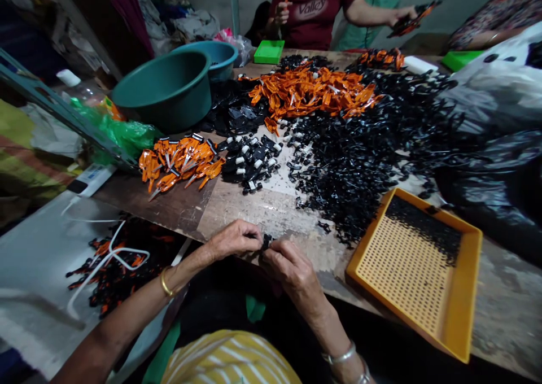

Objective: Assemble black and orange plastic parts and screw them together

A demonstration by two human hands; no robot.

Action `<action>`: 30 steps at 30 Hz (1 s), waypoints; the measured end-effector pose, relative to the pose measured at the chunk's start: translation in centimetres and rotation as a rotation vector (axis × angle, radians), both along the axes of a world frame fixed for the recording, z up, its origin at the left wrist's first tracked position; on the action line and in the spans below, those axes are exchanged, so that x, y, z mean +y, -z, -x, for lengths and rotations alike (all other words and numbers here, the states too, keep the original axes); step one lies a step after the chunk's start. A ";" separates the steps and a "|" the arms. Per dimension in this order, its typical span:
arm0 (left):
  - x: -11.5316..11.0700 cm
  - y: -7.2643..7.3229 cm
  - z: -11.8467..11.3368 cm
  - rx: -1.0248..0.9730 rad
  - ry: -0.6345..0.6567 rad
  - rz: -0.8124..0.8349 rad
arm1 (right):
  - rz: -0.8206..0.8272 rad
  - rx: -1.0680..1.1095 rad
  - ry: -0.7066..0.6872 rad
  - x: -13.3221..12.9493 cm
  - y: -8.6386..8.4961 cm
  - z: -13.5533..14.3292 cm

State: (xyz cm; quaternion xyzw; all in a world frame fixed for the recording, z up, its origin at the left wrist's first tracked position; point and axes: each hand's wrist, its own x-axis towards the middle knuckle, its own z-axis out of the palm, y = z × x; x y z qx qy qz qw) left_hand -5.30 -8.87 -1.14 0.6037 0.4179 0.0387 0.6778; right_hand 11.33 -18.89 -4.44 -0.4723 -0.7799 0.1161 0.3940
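Note:
Close to the table's front edge, my left hand [239, 240] and my right hand [292, 268] meet around a small black plastic part [266, 240]. Both hands have their fingers pinched on it, and much of the part is hidden by them. Just beyond lies a pile of black parts with white rollers [252, 161]. To its left is a heap of orange pieces with black ends and grey tips [182, 161]. Loose black plastic parts [342, 164] cover much of the table to the right.
A yellow perforated tray [417, 276] holding tiny black pieces is at the right. Green basin [165, 90], orange pile [313, 93] and plastic bags [503, 84] stand farther back. Across the table, a person in a maroon shirt [315, 11] holds orange-and-black pieces. A white cable [114, 251] hangs left.

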 end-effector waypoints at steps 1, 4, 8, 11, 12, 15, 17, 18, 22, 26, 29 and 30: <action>0.0 0.0 0.0 -0.002 0.005 0.014 | -0.005 0.003 -0.012 0.0 -0.2 0.0; 0.1 0.1 0.1 -0.001 0.017 0.030 | 0.003 -0.014 -0.044 0.2 -0.8 -0.1; -0.1 0.4 0.0 0.010 -0.016 0.009 | -0.004 -0.019 -0.049 0.0 -0.9 0.0; -0.4 0.6 -0.2 0.037 -0.073 -0.042 | 0.019 0.069 -0.061 -0.6 -0.7 -0.1; -0.5 0.6 -0.3 0.047 -0.096 -0.065 | 0.044 0.131 -0.057 -0.9 -0.7 -0.1; -0.9 0.4 -0.4 0.047 -0.135 -0.155 | 0.120 0.398 0.114 -1.7 -1.0 -0.1; -1.2 0.2 -0.3 0.028 -0.121 -0.277 | 0.225 0.596 0.289 -2.1 -1.3 0.2; -1.3 0.2 -0.1 0.023 -0.104 -0.379 | 0.314 0.699 0.344 -2.3 -1.4 0.4; -1.6 -0.3 0.5 0.089 0.130 -1.056 | 0.761 1.174 0.288 -2.3 -1.6 1.5; -1.2 -0.8 0.3 -0.087 0.406 -1.718 | 1.010 1.512 0.164 -1.1 -1.9 1.8; -0.7 -1.2 -0.3 -0.343 0.497 -1.960 | 1.166 1.530 0.051 -0.1 -2.2 1.2; -0.6 -1.4 -0.6 -0.395 0.550 -1.999 | 1.196 1.509 0.021 0.1 -2.3 0.9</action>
